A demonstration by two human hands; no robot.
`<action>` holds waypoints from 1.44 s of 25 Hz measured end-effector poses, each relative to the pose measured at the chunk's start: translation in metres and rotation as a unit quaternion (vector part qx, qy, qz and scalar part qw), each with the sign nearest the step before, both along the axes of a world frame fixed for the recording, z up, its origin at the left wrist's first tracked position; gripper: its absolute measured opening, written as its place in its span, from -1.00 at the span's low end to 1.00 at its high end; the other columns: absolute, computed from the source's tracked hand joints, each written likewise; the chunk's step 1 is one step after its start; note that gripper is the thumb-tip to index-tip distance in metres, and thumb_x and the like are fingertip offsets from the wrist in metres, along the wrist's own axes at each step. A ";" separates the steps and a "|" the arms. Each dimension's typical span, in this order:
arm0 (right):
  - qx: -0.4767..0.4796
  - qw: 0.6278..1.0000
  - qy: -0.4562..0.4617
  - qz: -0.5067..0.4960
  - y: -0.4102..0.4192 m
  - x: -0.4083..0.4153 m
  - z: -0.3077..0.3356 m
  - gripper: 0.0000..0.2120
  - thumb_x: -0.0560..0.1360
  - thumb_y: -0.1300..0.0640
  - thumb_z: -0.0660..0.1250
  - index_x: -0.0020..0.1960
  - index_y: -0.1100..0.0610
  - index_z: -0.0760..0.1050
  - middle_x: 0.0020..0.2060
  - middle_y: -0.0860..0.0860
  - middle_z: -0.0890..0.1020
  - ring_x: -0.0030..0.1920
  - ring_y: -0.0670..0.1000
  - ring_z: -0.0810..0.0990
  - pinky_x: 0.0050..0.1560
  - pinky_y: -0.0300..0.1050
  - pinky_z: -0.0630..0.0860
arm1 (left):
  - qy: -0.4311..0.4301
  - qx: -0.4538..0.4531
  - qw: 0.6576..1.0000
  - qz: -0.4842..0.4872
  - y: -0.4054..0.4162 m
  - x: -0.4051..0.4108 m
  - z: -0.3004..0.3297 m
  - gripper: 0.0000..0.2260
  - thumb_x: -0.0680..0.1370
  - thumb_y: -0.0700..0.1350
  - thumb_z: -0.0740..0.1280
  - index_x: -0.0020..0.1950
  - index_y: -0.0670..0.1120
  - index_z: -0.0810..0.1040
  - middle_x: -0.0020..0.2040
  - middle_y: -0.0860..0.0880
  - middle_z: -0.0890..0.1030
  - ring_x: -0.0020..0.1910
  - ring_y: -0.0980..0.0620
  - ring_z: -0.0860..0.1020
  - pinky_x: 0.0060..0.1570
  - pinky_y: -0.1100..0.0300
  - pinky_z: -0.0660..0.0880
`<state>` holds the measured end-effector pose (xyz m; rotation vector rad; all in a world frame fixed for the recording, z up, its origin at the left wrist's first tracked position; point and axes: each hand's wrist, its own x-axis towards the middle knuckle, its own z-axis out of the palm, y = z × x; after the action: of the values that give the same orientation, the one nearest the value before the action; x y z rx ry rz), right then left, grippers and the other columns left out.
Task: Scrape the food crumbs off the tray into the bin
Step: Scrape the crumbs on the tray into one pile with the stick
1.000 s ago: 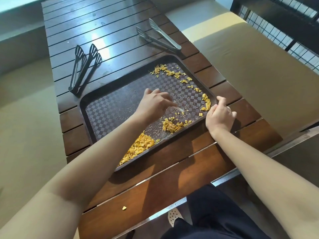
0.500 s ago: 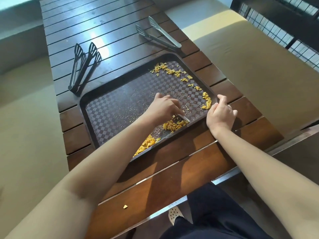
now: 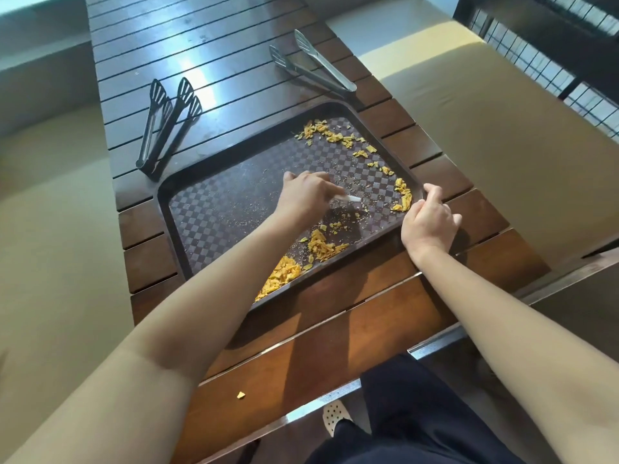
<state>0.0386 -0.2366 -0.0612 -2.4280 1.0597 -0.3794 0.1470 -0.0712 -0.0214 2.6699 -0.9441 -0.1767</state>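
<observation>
Gripping a small pale scraper [image 3: 351, 198], the left hand [image 3: 306, 199] works over the middle of the checkered tray [image 3: 207, 209] on the slatted wooden table [image 3: 335, 329], while the right hand [image 3: 427, 221] curls round the tray's near right corner to steady it. Yellow crumbs [image 3: 323, 247] sit heaped against the near rim, with more strung along the right edge. No bin is in view, so a hard stroke toward that low rim could flick crumbs onto the table, where one stray crumb [image 3: 240, 394] already lies.
</observation>
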 end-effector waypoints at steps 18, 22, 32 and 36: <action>-0.002 1.000 0.001 -0.003 0.000 -0.001 0.001 -0.66 0.61 0.17 0.03 0.35 0.15 0.32 0.06 0.19 0.63 0.13 0.20 0.54 0.22 0.01 0.27 | 0.021 0.055 0.992 -0.116 0.065 -0.014 0.012 -0.79 0.53 -0.06 0.32 0.12 0.18 0.59 0.13 0.15 0.59 0.11 0.08 0.46 0.03 0.10 0.22; -0.003 1.000 0.002 -0.003 0.000 -0.002 0.002 -0.66 0.61 0.17 0.03 0.36 0.15 0.32 0.07 0.19 0.63 0.14 0.19 0.54 0.23 0.01 0.27 | -0.016 0.071 0.994 -0.087 0.019 -0.022 0.011 -0.75 0.55 -0.07 0.28 0.18 0.19 0.55 0.17 0.12 0.57 0.14 0.07 0.44 0.08 0.06 0.24; -0.010 1.000 0.000 -0.009 0.002 -0.001 0.000 -0.67 0.62 0.15 0.03 0.36 0.15 0.33 0.09 0.20 0.62 0.14 0.19 0.55 0.24 0.02 0.29 | 0.014 0.105 0.984 -0.145 0.090 -0.034 0.006 -0.71 0.54 -0.16 0.28 0.10 0.23 0.59 0.13 0.17 0.57 0.04 0.08 0.41 -0.06 0.16 0.10; -0.012 1.000 -0.004 -0.013 0.001 -0.001 -0.001 -0.67 0.62 0.14 0.04 0.35 0.14 0.33 0.08 0.20 0.62 0.14 0.19 0.55 0.24 0.02 0.29 | -0.008 0.089 0.990 -0.111 0.108 -0.029 0.009 -0.75 0.55 -0.10 0.28 0.11 0.22 0.59 0.13 0.15 0.59 0.03 0.08 0.42 -0.04 0.16 0.13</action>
<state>0.0376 -0.2352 -0.0620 -2.4330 1.0897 -0.4129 0.1175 0.0371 -0.0120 2.7231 -1.2861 -0.3025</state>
